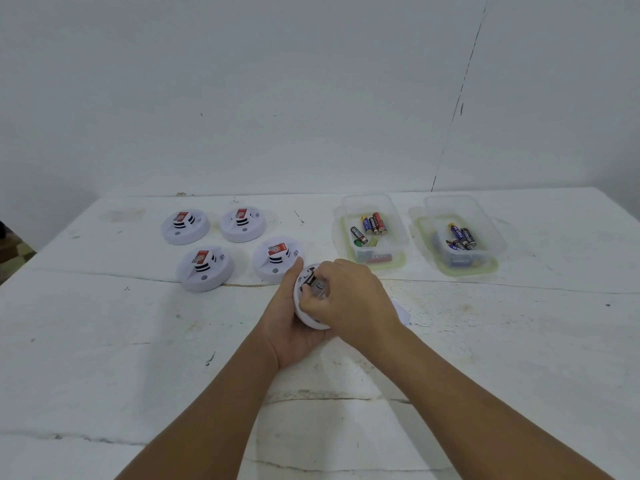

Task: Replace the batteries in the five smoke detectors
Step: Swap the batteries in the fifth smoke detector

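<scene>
White table: scuffed and cracked, it carries everything; both forearms reach across it from the near edge.
Clear left tub: beyond the right hand and just to its right, holding loose batteries, black, blue and red ones side by side, with a green and a yellowish piece below them; labels too small to read.
Clear right tub: farther right of the right hand, well apart from it, holding a heap of dark and blue cells; the count cannot be told.
Four detectors: white discs with red-labelled tops, two by two, left of and beyond the left hand; the nearest one sits just beside the left thumb.
Held detector: tipped up between the hands, its open back showing dark parts, mostly covered by fingers.
Left hand: cups and grips the held detector from below and the left.
Right hand: fingers curled over the detector's back, pinching something there; what it pinches is hidden.
White scrap: just right of the right wrist, largely hidden.
</scene>
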